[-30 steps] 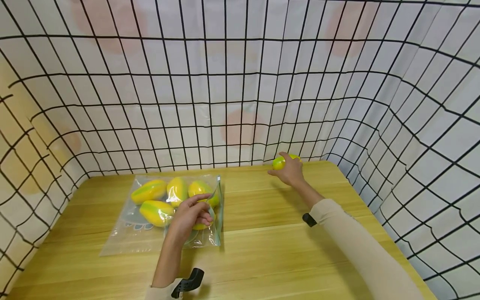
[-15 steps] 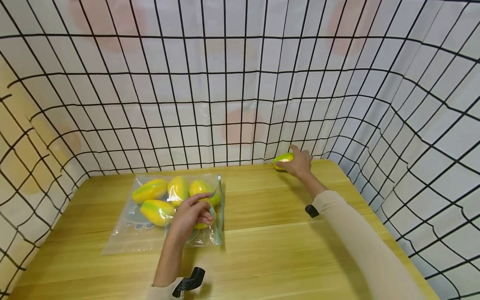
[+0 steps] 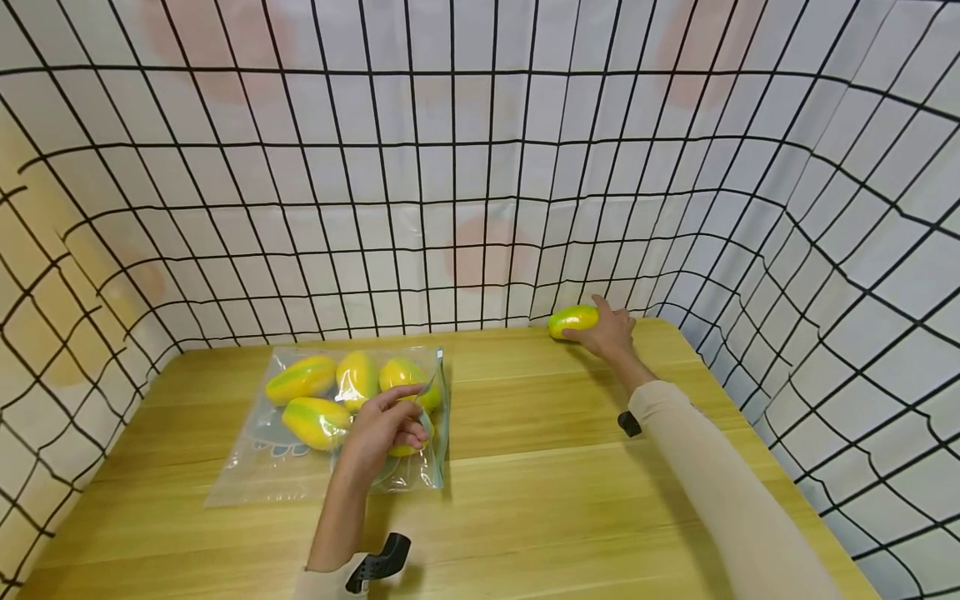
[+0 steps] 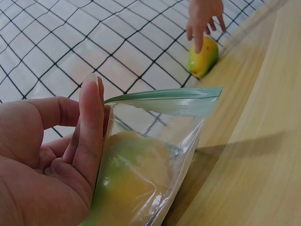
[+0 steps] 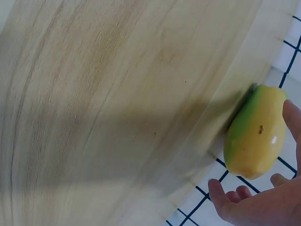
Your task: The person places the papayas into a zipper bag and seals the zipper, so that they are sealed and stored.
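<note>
In the head view a yellow-green mango (image 3: 573,321) lies at the table's back edge, close to the wire grid. My right hand (image 3: 609,334) is at its right end, thumb and index finger spread about that end. The right wrist view shows the fingers (image 5: 218,195) relaxed and apart from the mango (image 5: 256,132). With my left hand (image 3: 378,433) I pinch the open mouth of a clear zip bag (image 3: 247,475) lying at the left. Several mangoes (image 3: 315,423) are inside it. The bag's green zip strip (image 4: 164,95) stands beside my left fingers.
A black wire grid (image 3: 472,200) with white cloth behind it rises at the back and both sides of the wooden table (image 3: 525,508). Bare wood lies between the bag and the loose mango. A black wrist mount (image 3: 382,562) sits on my left sleeve.
My right hand has slid to the right along the mango and loosened, so more of the fruit shows. The mango has barely moved. My left hand and the bag stay in place.
</note>
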Motion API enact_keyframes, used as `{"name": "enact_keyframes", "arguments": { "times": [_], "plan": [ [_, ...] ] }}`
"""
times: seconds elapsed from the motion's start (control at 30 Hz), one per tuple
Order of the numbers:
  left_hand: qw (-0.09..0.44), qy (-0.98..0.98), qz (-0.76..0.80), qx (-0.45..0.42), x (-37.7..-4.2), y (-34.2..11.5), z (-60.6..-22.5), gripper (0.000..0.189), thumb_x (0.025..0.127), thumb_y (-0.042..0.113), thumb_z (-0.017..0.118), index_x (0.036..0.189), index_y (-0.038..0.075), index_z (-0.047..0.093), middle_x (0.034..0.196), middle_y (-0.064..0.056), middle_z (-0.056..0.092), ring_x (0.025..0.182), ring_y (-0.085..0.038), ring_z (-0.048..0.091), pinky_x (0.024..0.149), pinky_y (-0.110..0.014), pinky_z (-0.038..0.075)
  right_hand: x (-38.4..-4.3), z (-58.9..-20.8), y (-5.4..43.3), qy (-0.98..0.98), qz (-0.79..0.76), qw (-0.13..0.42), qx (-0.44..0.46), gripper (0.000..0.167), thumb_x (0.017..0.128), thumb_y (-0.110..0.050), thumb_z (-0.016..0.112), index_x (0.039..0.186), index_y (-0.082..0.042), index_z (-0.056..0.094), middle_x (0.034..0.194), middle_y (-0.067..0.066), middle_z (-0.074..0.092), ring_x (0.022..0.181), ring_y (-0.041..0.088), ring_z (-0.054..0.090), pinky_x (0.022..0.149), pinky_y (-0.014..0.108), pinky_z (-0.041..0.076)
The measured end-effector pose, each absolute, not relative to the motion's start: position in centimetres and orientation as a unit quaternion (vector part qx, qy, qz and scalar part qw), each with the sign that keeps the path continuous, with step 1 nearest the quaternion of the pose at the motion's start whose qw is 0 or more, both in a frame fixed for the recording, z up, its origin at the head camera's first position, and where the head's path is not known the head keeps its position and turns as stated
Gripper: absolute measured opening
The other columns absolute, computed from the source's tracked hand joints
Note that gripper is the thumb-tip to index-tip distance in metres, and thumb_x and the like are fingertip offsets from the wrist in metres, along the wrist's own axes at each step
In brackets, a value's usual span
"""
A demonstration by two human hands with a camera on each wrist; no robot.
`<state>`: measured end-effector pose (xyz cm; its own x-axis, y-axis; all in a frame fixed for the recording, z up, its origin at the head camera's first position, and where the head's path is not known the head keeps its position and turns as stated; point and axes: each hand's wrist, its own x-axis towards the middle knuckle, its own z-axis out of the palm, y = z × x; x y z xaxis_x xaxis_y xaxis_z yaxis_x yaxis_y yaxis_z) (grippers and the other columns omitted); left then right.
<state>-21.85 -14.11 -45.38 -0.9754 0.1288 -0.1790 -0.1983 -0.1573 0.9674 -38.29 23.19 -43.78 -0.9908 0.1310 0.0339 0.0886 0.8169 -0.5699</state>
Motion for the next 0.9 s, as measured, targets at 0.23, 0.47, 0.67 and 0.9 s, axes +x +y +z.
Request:
{"name": "enact_keyframes", "arguments": {
  "times": [0.23, 0.47, 0.67, 0.9],
  "plan": [
    [0.103, 0.645, 0.757, -0.024, -21.76, -14.14, -45.39, 0.041, 0.100, 0.005, 0.051, 0.141, 0.000, 0.054, 0.064, -0.003, 0.065, 0.056, -0.012, 0.066, 0.057, -0.026, 0.060, -38.54, -44.08, 23.36, -0.953, 0.299, 0.018, -0.056, 0.094, 0.089, -0.044, 0.072, 0.161, -0.009, 0.023, 0.155, 0.035, 0.031, 0.146, 0.054, 0.015, 0.118, 0.063, 0.026],
    [0.101, 0.647, 0.755, -0.022, -21.80, -14.06, -45.54, 0.040, 0.101, 0.006, 0.051, 0.140, 0.000, 0.055, 0.065, -0.003, 0.066, 0.057, -0.012, 0.066, 0.057, -0.025, 0.060, -38.22, -44.44, 23.42, -0.950, 0.307, 0.028, -0.056, 0.088, 0.091, -0.042, 0.071, 0.159, -0.008, 0.027, 0.153, 0.035, 0.032, 0.142, 0.053, 0.021, 0.113, 0.065, 0.031],
    [0.099, 0.644, 0.758, -0.022, -21.71, -14.05, -45.29, 0.040, 0.101, 0.005, 0.051, 0.140, -0.001, 0.055, 0.065, -0.003, 0.066, 0.056, -0.012, 0.066, 0.057, -0.025, 0.060, -38.02, -44.51, 23.23, -0.950, 0.301, 0.045, -0.066, 0.083, 0.091, -0.041, 0.072, 0.156, -0.007, 0.033, 0.149, 0.035, 0.034, 0.136, 0.052, 0.026, 0.110, 0.062, 0.034],
    [0.099, 0.648, 0.754, -0.026, -21.68, -14.13, -45.33, 0.039, 0.101, 0.006, 0.052, 0.140, 0.000, 0.056, 0.065, -0.004, 0.066, 0.056, -0.012, 0.066, 0.058, -0.026, 0.060, -37.87, -44.68, 23.29, -0.949, 0.304, 0.048, -0.072, 0.076, 0.090, -0.038, 0.073, 0.148, -0.005, 0.038, 0.148, 0.034, 0.037, 0.138, 0.051, 0.025, 0.112, 0.060, 0.033]
  ]
}}
